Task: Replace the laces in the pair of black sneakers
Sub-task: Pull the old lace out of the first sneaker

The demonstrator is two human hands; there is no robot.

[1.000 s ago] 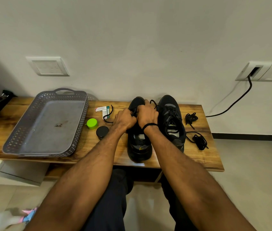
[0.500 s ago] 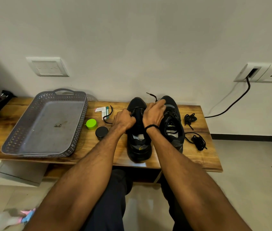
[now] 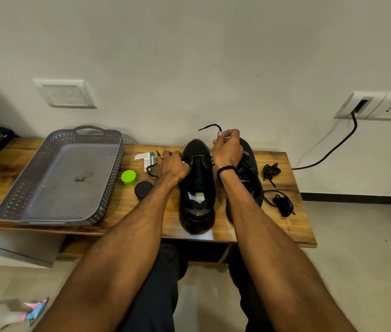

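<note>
Two black sneakers stand side by side on the wooden bench (image 3: pixel 292 226), toes toward the wall. The left sneaker (image 3: pixel 198 188) has its tongue open and a black lace (image 3: pixel 210 127) threaded near the toe. My right hand (image 3: pixel 228 147) is raised above the toe and pinches one end of that lace, whose tip curls up to the left. My left hand (image 3: pixel 173 165) sits at the shoe's left side and grips the other lace end, which loops out to the left. The right sneaker (image 3: pixel 249 178) is laced and partly hidden behind my right forearm.
Two loose bundles of black laces (image 3: pixel 281 203) lie right of the shoes. A grey perforated tray (image 3: pixel 108 173) fills the bench's left. A green cap (image 3: pixel 128 177), a black round tin (image 3: pixel 143 189) and small packets (image 3: pixel 144 158) lie between. A black cable (image 3: pixel 328 153) hangs from the wall socket.
My right hand has lifted up and to the right, drawing the lace end out above the toe. My left hand has shifted slightly left along the shoe's side.
</note>
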